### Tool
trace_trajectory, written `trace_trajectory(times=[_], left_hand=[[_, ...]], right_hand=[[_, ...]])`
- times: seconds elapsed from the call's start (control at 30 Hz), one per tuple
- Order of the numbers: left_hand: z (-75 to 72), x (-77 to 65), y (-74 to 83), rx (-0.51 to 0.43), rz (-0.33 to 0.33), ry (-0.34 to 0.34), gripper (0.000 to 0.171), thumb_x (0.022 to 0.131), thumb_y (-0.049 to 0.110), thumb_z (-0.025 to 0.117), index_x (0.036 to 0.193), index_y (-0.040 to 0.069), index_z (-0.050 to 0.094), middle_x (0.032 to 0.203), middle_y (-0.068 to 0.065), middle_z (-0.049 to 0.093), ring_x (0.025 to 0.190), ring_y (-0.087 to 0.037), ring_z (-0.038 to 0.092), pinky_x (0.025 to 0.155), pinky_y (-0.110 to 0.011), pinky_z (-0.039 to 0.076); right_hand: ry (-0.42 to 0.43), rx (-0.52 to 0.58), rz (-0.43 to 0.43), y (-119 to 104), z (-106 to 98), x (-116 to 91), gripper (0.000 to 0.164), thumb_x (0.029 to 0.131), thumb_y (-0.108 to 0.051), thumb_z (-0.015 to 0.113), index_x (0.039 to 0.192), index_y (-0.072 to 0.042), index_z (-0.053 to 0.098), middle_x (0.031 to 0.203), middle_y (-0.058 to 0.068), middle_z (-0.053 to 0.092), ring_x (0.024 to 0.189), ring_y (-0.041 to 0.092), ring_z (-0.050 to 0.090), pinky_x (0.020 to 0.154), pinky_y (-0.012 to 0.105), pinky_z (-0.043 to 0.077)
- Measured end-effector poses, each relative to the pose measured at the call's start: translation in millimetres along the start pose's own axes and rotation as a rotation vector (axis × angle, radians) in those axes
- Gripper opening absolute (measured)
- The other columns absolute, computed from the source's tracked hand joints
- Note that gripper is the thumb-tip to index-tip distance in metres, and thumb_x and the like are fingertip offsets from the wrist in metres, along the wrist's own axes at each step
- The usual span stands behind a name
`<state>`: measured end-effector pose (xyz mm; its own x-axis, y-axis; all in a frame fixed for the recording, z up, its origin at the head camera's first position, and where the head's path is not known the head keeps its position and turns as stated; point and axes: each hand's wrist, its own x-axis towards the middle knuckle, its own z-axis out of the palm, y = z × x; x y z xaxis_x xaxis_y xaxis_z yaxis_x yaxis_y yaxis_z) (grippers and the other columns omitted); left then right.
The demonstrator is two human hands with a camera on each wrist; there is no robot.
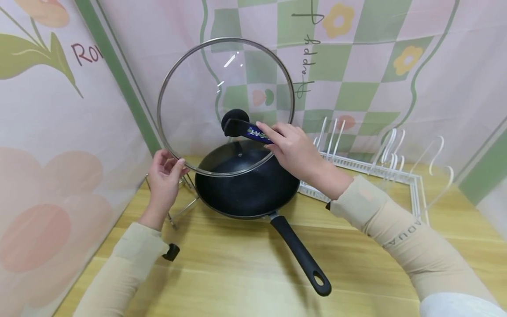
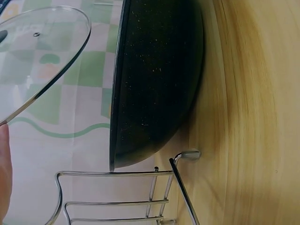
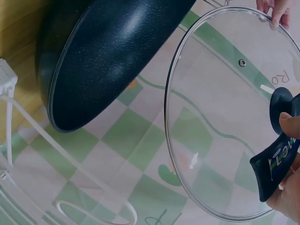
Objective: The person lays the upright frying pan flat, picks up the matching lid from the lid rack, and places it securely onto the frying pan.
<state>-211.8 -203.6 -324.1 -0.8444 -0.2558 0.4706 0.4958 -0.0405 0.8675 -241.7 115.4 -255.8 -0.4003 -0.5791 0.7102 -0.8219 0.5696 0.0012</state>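
A round glass lid point(image 1: 227, 94) with a metal rim is held up, tilted, over a black frying pan point(image 1: 249, 193). My left hand point(image 1: 163, 182) pinches the lid's lower left rim between thumb and fingers. From the right, my right hand point(image 1: 297, 152) grips the lid's black handle point(image 1: 235, 127), which carries a blue label. In the right wrist view the lid point(image 3: 220, 117) is apart from the pan point(image 3: 112, 56), and the right thumb lies on the handle. The left wrist view shows the pan's dark side point(image 2: 157, 79) and only a sliver of the left hand point(image 2: 4, 168).
The pan's long handle point(image 1: 303, 257) points toward the front right of the wooden table point(image 1: 222, 273). At the pan's left stands a metal wire rack point(image 2: 117, 173). A white rack point(image 1: 416, 193) with upright prongs stands at right. Patterned cloth point(image 1: 364, 66) hangs behind.
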Motion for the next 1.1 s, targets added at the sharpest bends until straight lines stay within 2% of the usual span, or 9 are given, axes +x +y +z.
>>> trace_trajectory(times=[0.27,0.33,0.6,0.73,0.97,1.1], left_hand=[[-1.0,-0.2,2.6,-0.001,-0.018,-0.006,0.017,0.098,-0.013,0.057,0.105,0.0,0.048,0.098,-0.003,0.054,0.088,-0.012,0.06,0.078,-0.025,0.061],[-1.7,-0.8,2.8,-0.007,-0.026,-0.006,0.019,0.098,-0.012,0.056,0.104,0.004,0.049,0.099,-0.003,0.053,0.089,-0.012,0.06,0.079,-0.025,0.06],[-3.5,-0.8,1.1,-0.012,-0.039,-0.016,0.017,0.099,-0.012,0.056,0.107,0.001,0.048,0.099,-0.003,0.052,0.089,-0.012,0.059,0.08,-0.026,0.061],[-2.1,-0.3,-0.2,-0.01,-0.041,-0.021,0.02,0.098,-0.012,0.056,0.105,0.006,0.049,0.098,-0.003,0.053,0.089,-0.012,0.06,0.08,-0.027,0.061],[2.3,1.1,-0.1,-0.022,-0.041,-0.03,0.018,0.098,-0.013,0.056,0.108,-0.002,0.047,0.096,-0.002,0.053,0.087,-0.011,0.06,0.078,-0.026,0.061],[4.0,1.2,0.8,-0.016,-0.053,-0.039,0.021,0.098,-0.013,0.056,0.108,0.003,0.048,0.096,-0.002,0.052,0.087,-0.01,0.06,0.078,-0.025,0.061]], right_hand=[[0.032,0.019,0.0,-5,-3,2,0.049,0.092,-0.002,0.075,0.139,0.001,0.061,0.109,0.022,0.066,0.098,0.039,0.063,0.093,0.055,0.051],[0.035,0.022,0.004,-7,-3,2,0.048,0.092,-0.003,0.076,0.138,0.001,0.062,0.109,0.021,0.066,0.098,0.039,0.063,0.092,0.055,0.052],[0.049,0.03,0.002,-11,-4,3,0.047,0.092,-0.004,0.076,0.137,0.002,0.063,0.109,0.021,0.066,0.098,0.039,0.063,0.089,0.055,0.052],[0.037,0.035,0.021,-10,-5,1,0.047,0.093,-0.004,0.076,0.138,0.001,0.062,0.11,0.021,0.066,0.1,0.039,0.063,0.09,0.055,0.051],[0.04,0.048,0.03,-8,-7,-1,0.047,0.092,-0.003,0.076,0.137,0.003,0.062,0.109,0.022,0.066,0.098,0.039,0.062,0.09,0.055,0.051],[0.039,0.052,0.035,-7,-8,-2,0.047,0.092,-0.003,0.076,0.136,0.004,0.062,0.108,0.021,0.066,0.098,0.039,0.062,0.091,0.055,0.051]])
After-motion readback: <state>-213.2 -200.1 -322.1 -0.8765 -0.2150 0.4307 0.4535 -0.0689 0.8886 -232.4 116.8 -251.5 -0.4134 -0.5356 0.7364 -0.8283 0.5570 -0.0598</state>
